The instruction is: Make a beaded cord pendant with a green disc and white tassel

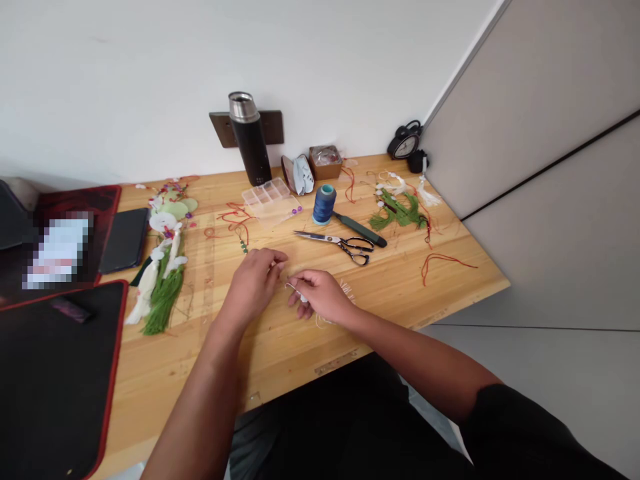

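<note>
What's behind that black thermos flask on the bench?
A dark brown plate on the white wall shows either side of the black thermos flask, which hides the plate's middle.

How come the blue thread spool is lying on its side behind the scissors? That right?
No, the blue thread spool isn't on its side: the head view shows it standing upright on its end. It is behind the scissors, as you said.

White wall (100, 80), wooden desk (150, 373), grey panels (530, 153), grey floor (550, 360)
</note>
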Motion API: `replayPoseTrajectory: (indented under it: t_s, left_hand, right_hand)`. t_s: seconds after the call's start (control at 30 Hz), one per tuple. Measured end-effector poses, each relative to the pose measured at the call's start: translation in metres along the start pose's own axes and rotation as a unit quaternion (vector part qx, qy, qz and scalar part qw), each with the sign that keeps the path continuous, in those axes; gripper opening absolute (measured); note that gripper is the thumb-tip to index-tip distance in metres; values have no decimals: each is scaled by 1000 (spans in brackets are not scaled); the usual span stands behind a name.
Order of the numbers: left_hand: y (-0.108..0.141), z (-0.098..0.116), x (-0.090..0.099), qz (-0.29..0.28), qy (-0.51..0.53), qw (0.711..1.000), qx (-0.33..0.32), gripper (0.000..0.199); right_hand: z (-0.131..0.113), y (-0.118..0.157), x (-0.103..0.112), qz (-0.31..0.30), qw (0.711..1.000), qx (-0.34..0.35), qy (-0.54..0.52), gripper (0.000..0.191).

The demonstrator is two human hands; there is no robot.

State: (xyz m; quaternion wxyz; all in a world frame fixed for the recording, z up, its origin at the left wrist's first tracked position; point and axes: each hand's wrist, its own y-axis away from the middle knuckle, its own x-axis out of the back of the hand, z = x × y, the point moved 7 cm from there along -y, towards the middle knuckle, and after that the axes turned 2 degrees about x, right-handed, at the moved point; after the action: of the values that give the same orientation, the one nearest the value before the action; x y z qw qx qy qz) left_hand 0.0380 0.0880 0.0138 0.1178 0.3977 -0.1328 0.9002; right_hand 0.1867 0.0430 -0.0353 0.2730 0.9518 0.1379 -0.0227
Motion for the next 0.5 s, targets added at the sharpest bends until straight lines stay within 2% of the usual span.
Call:
replayPoseTrajectory:
  t_s: [0.07,0.13,0.2,0.3,0.4,0.5]
  left_hand:
    - [-19,17,-5,-24,-73,997,-29,21]
    - [-45,39,-19,-53,-149,985,-72,22]
    - [-72,58,-39,-76,-209,970,-99,28]
    - [-102,72,-73,-121,-243,957,-99,24]
    - [-111,75,-94,-134,-245,955,-103,19]
    - [-104,72,-95,-135,-244,955,-103,18]
  right_hand:
    - [2,-3,-1,-6,1000,8,0,18]
    - [4,-6,-1,-9,1000,22,-3,21]
    - [6,-9,-1,-10,999,35,-4,20]
    - [8,-11,0,-14,999,42,14,21]
    - [9,-11,0,-16,997,49,57,22]
    - [9,-9,-1,-35,993,66,89,25]
